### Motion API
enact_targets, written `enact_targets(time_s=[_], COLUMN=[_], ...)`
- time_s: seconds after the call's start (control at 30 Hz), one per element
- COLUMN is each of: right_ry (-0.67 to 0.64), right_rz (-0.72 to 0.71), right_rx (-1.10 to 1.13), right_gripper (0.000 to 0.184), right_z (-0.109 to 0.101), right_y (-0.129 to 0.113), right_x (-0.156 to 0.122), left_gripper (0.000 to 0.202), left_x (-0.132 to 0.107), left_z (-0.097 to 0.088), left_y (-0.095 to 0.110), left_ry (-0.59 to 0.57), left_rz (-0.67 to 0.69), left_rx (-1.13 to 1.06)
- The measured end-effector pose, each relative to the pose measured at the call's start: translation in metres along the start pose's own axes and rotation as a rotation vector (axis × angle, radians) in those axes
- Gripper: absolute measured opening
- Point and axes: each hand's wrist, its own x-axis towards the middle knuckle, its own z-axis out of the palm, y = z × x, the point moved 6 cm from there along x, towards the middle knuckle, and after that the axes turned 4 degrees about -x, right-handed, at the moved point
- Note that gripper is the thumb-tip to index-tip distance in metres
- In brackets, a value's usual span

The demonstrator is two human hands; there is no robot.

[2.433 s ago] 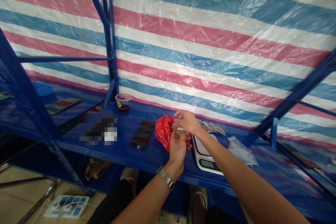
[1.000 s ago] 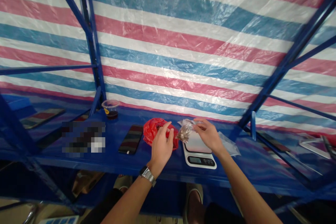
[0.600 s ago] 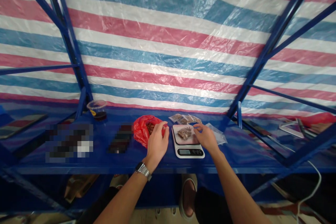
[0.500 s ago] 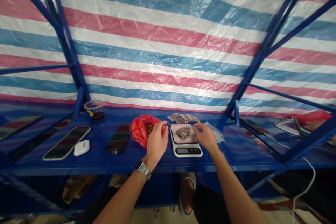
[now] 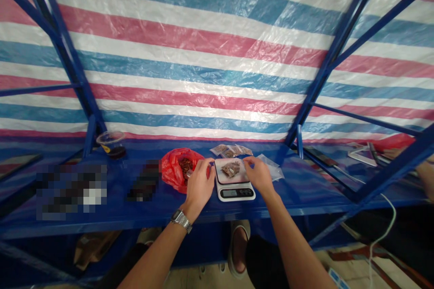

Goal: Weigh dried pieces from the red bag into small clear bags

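A white digital kitchen scale (image 5: 235, 193) sits on the blue shelf (image 5: 294, 198) between my hands. On its weighing plate lies a small clear bag of brown dried pieces (image 5: 230, 169). My left hand (image 5: 200, 183) is beside the scale's left edge, fingers curved and apart, holding nothing; whether it touches the scale I cannot tell. At the plate's right edge is my right hand (image 5: 260, 175), fingers bent with thumb and forefinger apart and nothing visible in them. Left of my left hand, partly covered by it, an open red plastic bag (image 5: 172, 169) holds brown pieces.
Behind the scale lie several small filled bags (image 5: 230, 150), and flat clear bags (image 5: 271, 167) are to the right. A plastic cup (image 5: 113, 146) with dark liquid stands at left, near pixelated items. Blue metal posts (image 5: 310, 95) frame the shelf. Another person's arm shows at far right.
The view has shifted, so the shelf items appear further left. My left hand has come closer to the scale's left edge. The small bag stays on the plate.
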Motion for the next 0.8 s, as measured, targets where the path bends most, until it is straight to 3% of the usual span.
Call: enact_targets(time_s=[0.6,0.73,0.8], right_ry=[0.017,-0.003,-0.130], right_rz=[-0.026,-0.081,-0.160], right_rx=[0.060,0.213,0.376], right_gripper=[0.025,0.023,0.021], right_z=[0.002,-0.015,-0.028], right_y=[-0.001,-0.025,-0.051], right_x=[0.000,0.002,-0.008], left_gripper=[0.028,0.027,0.027], left_x=[-0.002,-0.002,-0.002], left_z=[0.008,0.007,0.007], left_y=[0.000,0.000,0.000], left_ry=[-0.023,-0.018,-0.023], left_rz=[0.001,0.008,0.006], left_rx=[0.044,0.039,0.040])
